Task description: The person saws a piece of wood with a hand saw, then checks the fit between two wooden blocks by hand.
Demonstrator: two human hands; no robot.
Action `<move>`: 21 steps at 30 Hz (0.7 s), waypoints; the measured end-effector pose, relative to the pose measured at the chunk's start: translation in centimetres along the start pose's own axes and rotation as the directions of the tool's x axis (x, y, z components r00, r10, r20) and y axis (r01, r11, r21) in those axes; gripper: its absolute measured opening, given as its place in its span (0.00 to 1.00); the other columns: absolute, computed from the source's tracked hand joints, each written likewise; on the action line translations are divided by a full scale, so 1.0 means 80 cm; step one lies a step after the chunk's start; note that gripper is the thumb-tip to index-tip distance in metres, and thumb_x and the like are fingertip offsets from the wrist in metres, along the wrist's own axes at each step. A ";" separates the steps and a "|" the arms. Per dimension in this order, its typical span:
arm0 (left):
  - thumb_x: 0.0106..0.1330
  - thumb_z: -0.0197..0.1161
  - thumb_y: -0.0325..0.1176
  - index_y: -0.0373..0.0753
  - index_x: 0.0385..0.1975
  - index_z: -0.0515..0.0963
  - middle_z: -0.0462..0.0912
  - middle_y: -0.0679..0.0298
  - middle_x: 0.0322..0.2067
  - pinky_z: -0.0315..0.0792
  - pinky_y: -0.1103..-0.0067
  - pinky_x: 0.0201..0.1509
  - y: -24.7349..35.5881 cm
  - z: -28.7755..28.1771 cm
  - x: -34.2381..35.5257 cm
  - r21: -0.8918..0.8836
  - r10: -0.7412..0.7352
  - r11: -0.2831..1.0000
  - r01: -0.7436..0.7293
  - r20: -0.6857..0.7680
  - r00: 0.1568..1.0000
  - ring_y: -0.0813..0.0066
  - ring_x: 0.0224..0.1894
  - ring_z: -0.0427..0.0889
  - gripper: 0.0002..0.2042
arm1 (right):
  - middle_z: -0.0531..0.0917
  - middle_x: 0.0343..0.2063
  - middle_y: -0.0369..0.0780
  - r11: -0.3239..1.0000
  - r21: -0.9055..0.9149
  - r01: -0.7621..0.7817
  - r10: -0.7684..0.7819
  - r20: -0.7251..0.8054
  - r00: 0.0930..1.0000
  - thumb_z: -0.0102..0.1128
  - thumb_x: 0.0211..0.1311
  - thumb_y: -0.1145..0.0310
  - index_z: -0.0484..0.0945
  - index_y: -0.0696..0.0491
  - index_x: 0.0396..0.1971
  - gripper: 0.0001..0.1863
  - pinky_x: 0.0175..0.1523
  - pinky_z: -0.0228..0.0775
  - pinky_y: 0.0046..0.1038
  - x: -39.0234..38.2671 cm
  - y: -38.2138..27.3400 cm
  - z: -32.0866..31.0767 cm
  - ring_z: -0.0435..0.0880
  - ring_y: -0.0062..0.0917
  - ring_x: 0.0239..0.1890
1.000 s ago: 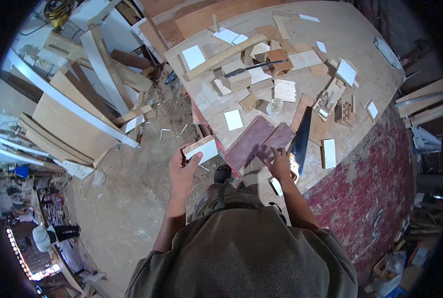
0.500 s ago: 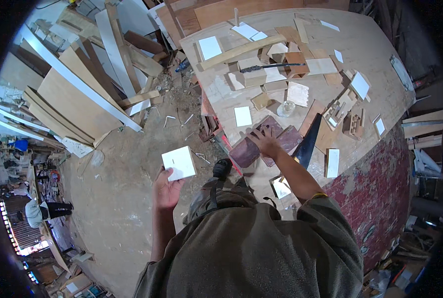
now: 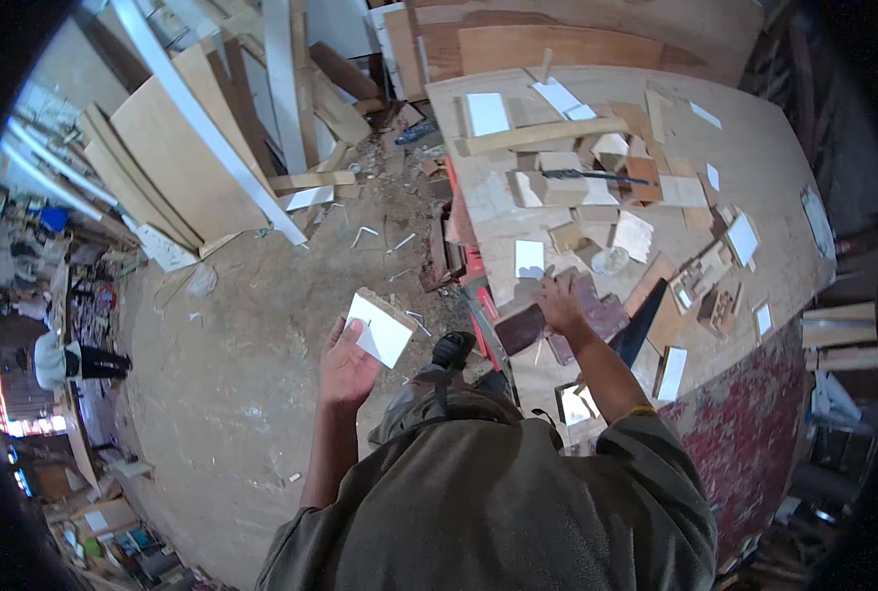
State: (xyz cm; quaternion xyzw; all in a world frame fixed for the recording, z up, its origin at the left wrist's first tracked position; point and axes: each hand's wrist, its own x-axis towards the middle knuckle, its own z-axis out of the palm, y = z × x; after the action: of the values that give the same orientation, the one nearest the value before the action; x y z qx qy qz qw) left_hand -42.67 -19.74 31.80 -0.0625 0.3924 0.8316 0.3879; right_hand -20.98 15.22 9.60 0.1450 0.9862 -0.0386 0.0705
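Observation:
My left hand [image 3: 348, 366] is closed on a square white-faced wooden block [image 3: 382, 330], thumb on its face, held off the table's left side. The block's raw wood edge shows along its top, and a small dark mark is on the white face. On the table, my right hand [image 3: 560, 303] rests over the dark reddish-brown wooden blocks [image 3: 597, 313] with its fingers apart. Close to that hand are a white square tile-like piece [image 3: 530, 259], a clear round glass or jar [image 3: 610, 261] and a dark saw-like blade [image 3: 644, 323].
The wooden table [image 3: 488, 207] carries several offcuts, a long strip [image 3: 547, 134] and a dark thin rod [image 3: 602, 176]. Boards [image 3: 188, 138] lean at the far left. Scraps litter the floor [image 3: 232, 374]. Another person [image 3: 60, 360] stands far left.
The view has shifted, so the table sits further right and lower. My left hand has tilted the white-faced block. My right hand has slid toward the far edge of the reddish-brown blocks.

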 end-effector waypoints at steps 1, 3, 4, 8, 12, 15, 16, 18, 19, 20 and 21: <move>0.73 0.57 0.33 0.36 0.53 0.74 0.82 0.59 0.48 0.75 0.65 0.59 0.003 -0.002 -0.001 -0.009 0.020 1.000 -0.020 -0.010 1.000 0.65 0.53 0.81 0.13 | 0.73 0.55 0.42 0.999 -0.043 -0.004 0.006 0.050 0.999 0.71 0.45 0.63 0.79 0.42 0.52 0.28 0.70 0.45 0.66 0.002 -0.003 -0.010 0.66 0.43 0.63; 0.75 0.55 0.42 0.39 0.59 0.70 0.80 0.61 0.53 0.73 0.65 0.60 0.010 -0.007 0.001 0.005 0.046 0.999 -0.046 0.049 0.998 0.66 0.56 0.79 0.19 | 0.76 0.51 0.43 0.997 -0.047 0.060 -0.058 0.051 0.997 0.70 0.46 0.62 0.79 0.45 0.50 0.26 0.69 0.50 0.62 0.005 -0.005 -0.030 0.71 0.42 0.59; 0.75 0.55 0.42 0.39 0.59 0.70 0.80 0.61 0.53 0.73 0.65 0.60 0.014 -0.011 0.003 -0.004 0.057 0.998 -0.057 0.048 0.997 0.66 0.56 0.79 0.19 | 0.79 0.47 0.43 0.994 -0.045 0.101 -0.098 0.056 0.994 0.69 0.47 0.61 0.78 0.49 0.47 0.24 0.68 0.55 0.59 0.006 -0.004 -0.038 0.76 0.40 0.55; 0.75 0.52 0.45 0.40 0.60 0.70 0.80 0.60 0.55 0.73 0.64 0.59 0.022 -0.006 0.012 -0.028 -0.010 1.000 0.013 0.103 0.995 0.64 0.57 0.79 0.20 | 0.81 0.37 0.47 0.954 0.300 0.017 0.005 -0.072 0.997 0.68 0.54 0.61 0.76 0.54 0.46 0.21 0.50 0.72 0.41 0.006 -0.006 -0.086 0.81 0.46 0.43; 0.75 0.52 0.43 0.40 0.60 0.70 0.79 0.60 0.55 0.74 0.64 0.59 0.038 0.032 0.019 -0.133 -0.121 0.981 0.142 0.158 0.980 0.65 0.55 0.80 0.20 | 0.83 0.38 0.49 0.669 0.710 -0.218 0.517 -0.234 0.823 0.69 0.60 0.59 0.73 0.60 0.47 0.24 0.45 0.73 0.42 0.002 -0.039 -0.175 0.83 0.45 0.41; 0.73 0.55 0.37 0.39 0.60 0.70 0.79 0.60 0.54 0.75 0.63 0.58 0.039 0.064 0.026 -0.013 -0.151 0.987 0.158 0.218 0.964 0.64 0.54 0.81 0.19 | 0.82 0.45 0.42 0.082 0.978 0.193 0.719 -0.193 0.668 0.66 0.65 0.65 0.72 0.56 0.54 0.22 0.51 0.74 0.32 -0.012 -0.057 -0.225 0.82 0.29 0.47; 0.73 0.55 0.37 0.39 0.60 0.70 0.79 0.60 0.54 0.75 0.63 0.58 0.038 0.073 0.029 -0.006 -0.168 0.985 0.174 0.240 0.956 0.64 0.54 0.81 0.19 | 0.81 0.48 0.42 -0.265 0.931 0.252 0.743 0.031 0.668 0.64 0.65 0.66 0.72 0.55 0.56 0.21 0.54 0.74 0.33 -0.019 -0.064 -0.239 0.81 0.30 0.49; 0.70 0.59 0.31 0.38 0.60 0.70 0.80 0.60 0.53 0.75 0.63 0.59 0.031 0.093 0.036 0.027 -0.060 0.998 0.056 0.211 0.976 0.62 0.54 0.81 0.19 | 0.80 0.52 0.43 -0.640 0.672 0.372 0.627 0.177 0.759 0.59 0.68 0.63 0.71 0.54 0.59 0.22 0.59 0.72 0.38 -0.036 -0.080 -0.260 0.79 0.33 0.54; 0.70 0.59 0.31 0.38 0.60 0.70 0.80 0.60 0.53 0.75 0.63 0.59 0.029 0.100 0.038 0.035 -0.081 0.997 0.074 0.235 0.969 0.62 0.54 0.81 0.19 | 0.80 0.52 0.43 -0.626 0.673 0.395 0.651 0.172 0.740 0.59 0.68 0.63 0.71 0.54 0.59 0.22 0.59 0.72 0.38 -0.040 -0.089 -0.268 0.79 0.33 0.54; 0.69 0.60 0.29 0.37 0.59 0.69 0.79 0.60 0.52 0.75 0.66 0.59 0.028 0.106 0.040 0.036 -0.086 0.996 0.080 0.223 0.971 0.64 0.54 0.80 0.19 | 0.79 0.54 0.43 -0.710 0.565 0.421 0.591 0.151 0.793 0.57 0.69 0.57 0.70 0.54 0.60 0.24 0.61 0.70 0.40 -0.042 -0.100 -0.278 0.79 0.35 0.55; 0.69 0.61 0.27 0.36 0.59 0.69 0.79 0.60 0.52 0.74 0.68 0.59 0.028 0.113 0.042 0.035 -0.090 0.996 0.084 0.211 0.973 0.66 0.53 0.80 0.19 | 0.78 0.56 0.44 -0.782 0.451 0.430 0.529 0.115 0.841 0.54 0.70 0.52 0.70 0.54 0.60 0.27 0.63 0.68 0.41 -0.043 -0.111 -0.286 0.78 0.38 0.56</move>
State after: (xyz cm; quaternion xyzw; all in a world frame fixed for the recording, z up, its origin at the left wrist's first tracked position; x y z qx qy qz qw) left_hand -44.72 -12.29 37.93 0.0145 0.3566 0.8105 0.4644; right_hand -23.26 7.97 33.22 0.2227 0.1703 -0.8861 -0.3691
